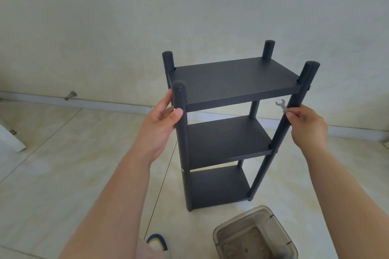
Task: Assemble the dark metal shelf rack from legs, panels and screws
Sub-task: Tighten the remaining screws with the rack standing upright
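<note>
Dark metal shelf rack (231,82) upright on tiled floor (63,174); left hand (162,120) grips front-left leg (181,132), right hand (307,124) pinches small wrench (281,105) beside front-right leg (282,130).

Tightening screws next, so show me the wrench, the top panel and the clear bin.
wrench (281,105): head view, its shank.
top panel (233,76): head view, bare top face.
clear bin (271,215): head view, far rim.

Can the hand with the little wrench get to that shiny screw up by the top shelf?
Probably yes: the right hand pinches the wrench just below the screw, nothing between.
</note>
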